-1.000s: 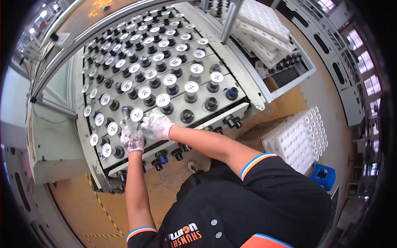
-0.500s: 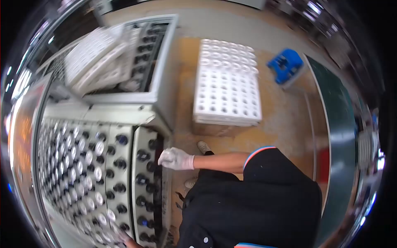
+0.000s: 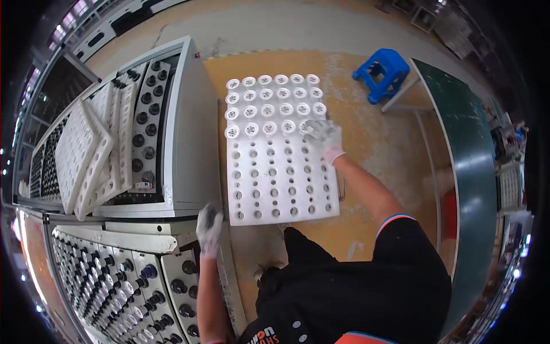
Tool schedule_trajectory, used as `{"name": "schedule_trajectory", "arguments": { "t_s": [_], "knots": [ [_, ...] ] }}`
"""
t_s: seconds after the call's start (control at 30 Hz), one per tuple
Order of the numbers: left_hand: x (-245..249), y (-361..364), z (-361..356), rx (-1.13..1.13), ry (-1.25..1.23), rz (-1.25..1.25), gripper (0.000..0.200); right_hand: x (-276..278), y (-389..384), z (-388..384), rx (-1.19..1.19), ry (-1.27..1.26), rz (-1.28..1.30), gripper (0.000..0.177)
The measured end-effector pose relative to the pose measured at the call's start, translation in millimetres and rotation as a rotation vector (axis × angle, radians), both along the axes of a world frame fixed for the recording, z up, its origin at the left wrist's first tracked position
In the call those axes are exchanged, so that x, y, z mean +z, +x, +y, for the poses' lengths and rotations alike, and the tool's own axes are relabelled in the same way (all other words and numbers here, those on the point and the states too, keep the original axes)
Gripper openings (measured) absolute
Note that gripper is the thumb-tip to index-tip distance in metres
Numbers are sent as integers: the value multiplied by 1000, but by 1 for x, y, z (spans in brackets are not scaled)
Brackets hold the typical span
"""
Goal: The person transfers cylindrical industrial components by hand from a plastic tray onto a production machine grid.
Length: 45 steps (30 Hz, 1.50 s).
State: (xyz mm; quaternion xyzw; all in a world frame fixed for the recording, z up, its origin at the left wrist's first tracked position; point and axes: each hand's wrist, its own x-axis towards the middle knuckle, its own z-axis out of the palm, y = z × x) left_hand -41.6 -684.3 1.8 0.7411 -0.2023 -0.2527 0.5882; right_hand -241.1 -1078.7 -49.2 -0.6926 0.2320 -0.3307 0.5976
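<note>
My right hand, in a white glove with grey fingertips, reaches over the white foam tray. Its fingers close on a round white disc-shaped part at the right end of the fourth row. Similar round parts fill the far rows of the tray; the nearer holes are bare. My left hand, gloved too, hangs beside the corner of the pale machine panel. Its fingers are curled, and I cannot see whether anything is in them.
Black sockets, many with white round parts, stud the machine at lower left. A grey-framed cabinet holds stacked white foam trays. A blue stool stands at back right, near a green-topped table.
My right hand has gone from the machine's sockets to the foam tray. My left hand has come up from the lower-left sockets to the machine's corner. The view has turned towards the tray.
</note>
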Motion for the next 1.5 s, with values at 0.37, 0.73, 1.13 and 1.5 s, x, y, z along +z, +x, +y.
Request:
{"name": "schedule_trajectory", "arguments": {
  "t_s": [0.37, 0.73, 1.13, 1.5],
  "knots": [
    [12, 112, -249, -637, 595, -884, 63, -21, 11, -63, 260, -317, 400, 61],
    [-42, 111, -283, -712, 285, -1140, 60, -9, 27, -57, 73, -1070, 934, 57],
    [23, 18, -69, 256, -33, -537, 62, -12, 30, -85, 253, -821, 918, 59],
    [57, -109, 301, 1444, -320, -77, 35, 20, 38, 72, -157, -473, 493, 55]
  ]
}}
